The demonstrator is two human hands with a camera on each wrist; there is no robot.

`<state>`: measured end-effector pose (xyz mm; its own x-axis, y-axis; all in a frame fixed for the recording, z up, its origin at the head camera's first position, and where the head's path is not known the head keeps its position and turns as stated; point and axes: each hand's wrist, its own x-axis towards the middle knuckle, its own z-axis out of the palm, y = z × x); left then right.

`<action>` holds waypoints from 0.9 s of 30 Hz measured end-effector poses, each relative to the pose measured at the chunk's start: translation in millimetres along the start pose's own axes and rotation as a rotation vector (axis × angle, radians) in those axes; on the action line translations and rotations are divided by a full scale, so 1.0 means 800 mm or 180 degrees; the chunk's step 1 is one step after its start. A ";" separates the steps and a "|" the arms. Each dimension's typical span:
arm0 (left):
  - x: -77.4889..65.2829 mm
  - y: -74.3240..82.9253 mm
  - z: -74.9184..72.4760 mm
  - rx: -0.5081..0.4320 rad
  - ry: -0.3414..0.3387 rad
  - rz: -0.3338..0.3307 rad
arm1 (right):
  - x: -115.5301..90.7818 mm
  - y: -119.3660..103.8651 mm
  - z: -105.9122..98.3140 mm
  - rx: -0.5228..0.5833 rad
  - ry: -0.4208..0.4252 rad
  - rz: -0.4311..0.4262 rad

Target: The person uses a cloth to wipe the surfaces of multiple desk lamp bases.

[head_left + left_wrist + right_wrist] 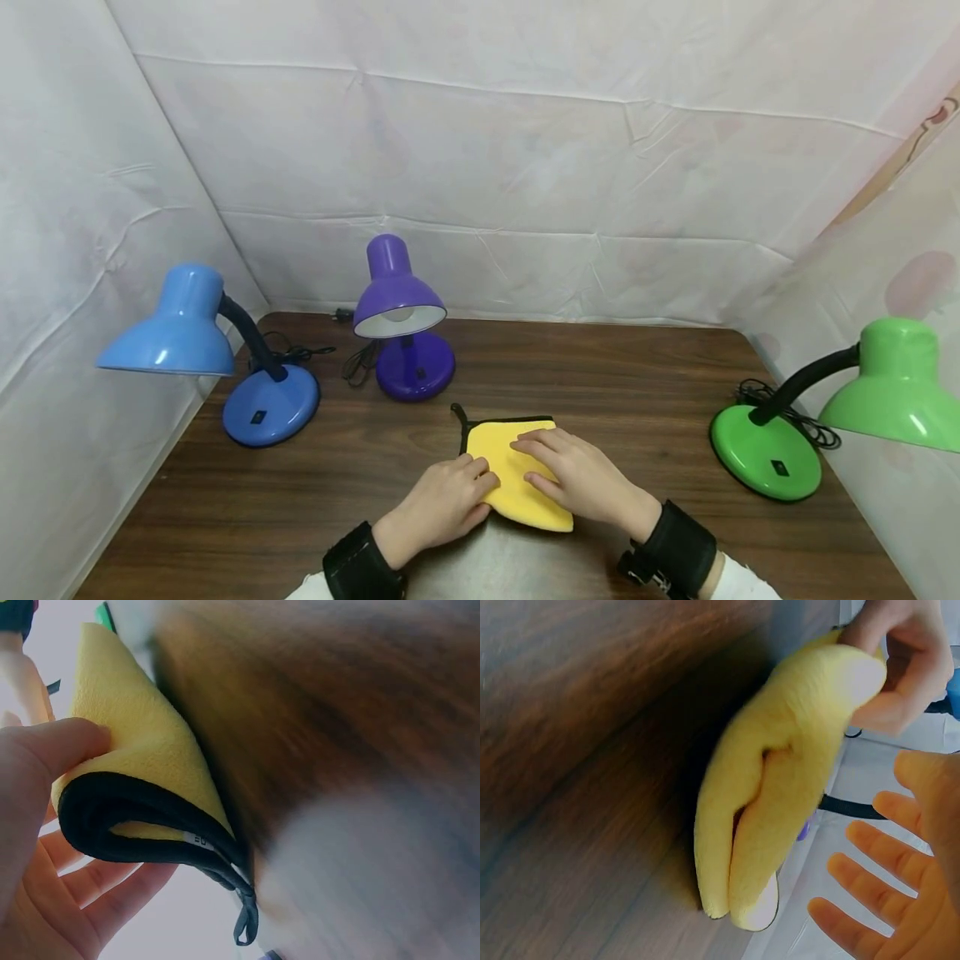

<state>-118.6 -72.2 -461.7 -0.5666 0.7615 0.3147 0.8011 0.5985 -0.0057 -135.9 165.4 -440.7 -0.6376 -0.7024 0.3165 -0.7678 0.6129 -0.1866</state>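
At lower centre of the head view, the folded yellow cloth (pixel 513 487) is pinched by the left hand (pixel 442 502); the right hand (pixel 583 477), fingers spread, should be laid flat so edges are kept aligned.

A blue lamp (pixel 191 337) and a purple lamp (pixel 396 296) stand left on the table (pixel 600 375). A green lamp (pixel 892 396) stands near its right edge.

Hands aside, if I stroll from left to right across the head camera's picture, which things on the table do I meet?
Blue lamp → purple lamp → folded yellow cloth → green lamp.
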 end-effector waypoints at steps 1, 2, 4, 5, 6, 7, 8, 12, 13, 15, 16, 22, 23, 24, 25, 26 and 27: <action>0.001 -0.001 0.000 -0.0025 0.0008 -0.0033 | -0.001 -0.001 0.000 0.0020 0.0005 -0.0006; 0.001 -0.002 0.000 -0.0051 0.0020 -0.0073 | -0.001 -0.003 0.000 0.0030 0.0010 -0.0012; 0.003 -0.004 -0.001 -0.0140 0.0050 -0.0157 | -0.002 -0.006 0.000 0.0026 0.0022 -0.0028; 0.004 -0.005 -0.001 -0.0197 0.0083 -0.0204 | -0.002 -0.008 0.000 0.0027 0.0027 -0.0036; 0.005 -0.006 -0.002 -0.0253 0.0117 -0.0250 | -0.003 -0.010 0.000 0.0036 0.0037 -0.0044; 0.006 -0.006 -0.002 -0.0308 0.0153 -0.0293 | -0.003 -0.011 0.000 0.0047 0.0048 -0.0054; 0.007 -0.007 -0.003 -0.0350 0.0192 -0.0331 | -0.004 -0.013 0.000 0.0055 0.0069 -0.0067; 0.009 -0.009 -0.005 -0.0483 0.0294 -0.0432 | -0.004 -0.018 0.002 0.0101 0.0162 -0.0102; 0.009 -0.009 -0.006 -0.0507 0.0310 -0.0452 | -0.004 -0.019 0.003 0.0100 0.0187 -0.0106; 0.010 -0.009 -0.008 -0.0562 0.0332 -0.0482 | -0.004 -0.020 0.005 0.0093 0.0218 -0.0109; 0.010 -0.009 -0.008 -0.0586 0.0340 -0.0499 | -0.005 -0.021 0.007 0.0091 0.0223 -0.0104; 0.011 -0.009 -0.011 -0.0589 0.0362 -0.0590 | -0.006 -0.022 0.016 0.0123 0.0218 -0.0053; 0.011 -0.009 -0.011 -0.0577 0.0375 -0.0601 | -0.006 -0.022 0.017 0.0126 0.0232 -0.0054; 0.011 -0.009 -0.012 -0.0572 0.0389 -0.0616 | -0.005 -0.023 0.017 0.0119 0.0254 -0.0060; 0.011 -0.009 -0.012 -0.0574 0.0402 -0.0629 | -0.005 -0.023 0.018 0.0099 0.0282 -0.0066; 0.011 -0.009 -0.012 -0.0580 0.0413 -0.0644 | -0.005 -0.024 0.019 0.0079 0.0308 -0.0073; 0.011 -0.009 -0.012 -0.0589 0.0422 -0.0661 | -0.004 -0.024 0.019 0.0062 0.0330 -0.0079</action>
<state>-127.5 -72.6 -449.8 -0.7015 0.5814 0.4122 0.6993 0.6731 0.2407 -119.8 150.4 -452.5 -0.6092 -0.6754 0.4156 -0.7850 0.5879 -0.1953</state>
